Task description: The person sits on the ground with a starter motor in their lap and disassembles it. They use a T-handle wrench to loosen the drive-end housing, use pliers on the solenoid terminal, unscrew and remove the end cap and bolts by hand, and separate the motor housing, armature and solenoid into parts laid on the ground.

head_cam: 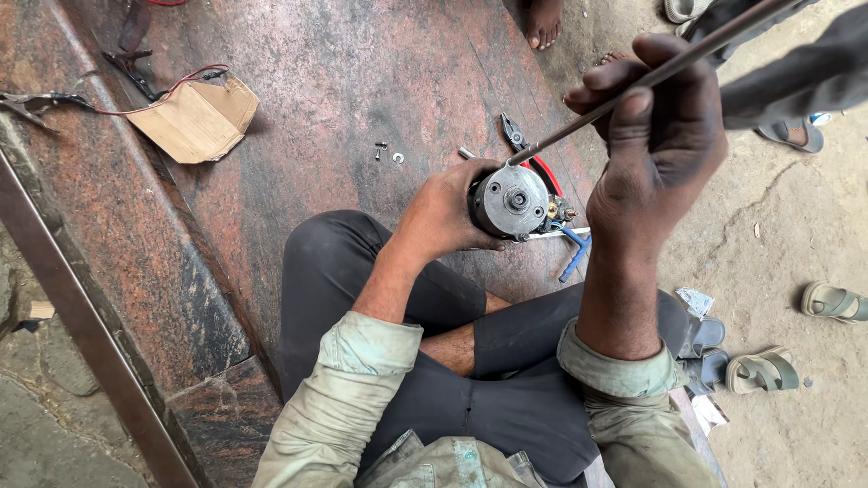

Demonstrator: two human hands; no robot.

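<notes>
While the left hand (448,210) is gripping a small round motor (512,201) at the frame's centre, the right hand (658,136) is closing around a long metal rod (651,77).
The rod's tip is touching the motor's upper edge; pliers (526,149) are lying just behind, small screws (387,151) are resting nearby, and cardboard (194,119) is sitting upper left on the stone slab (344,81).

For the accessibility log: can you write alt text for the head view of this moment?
A seated person's left hand grips a round grey motor while the right hand holds a long metal rod with its tip at the motor's edge. Pliers, small screws and torn cardboard lie on the reddish stone slab.
</notes>
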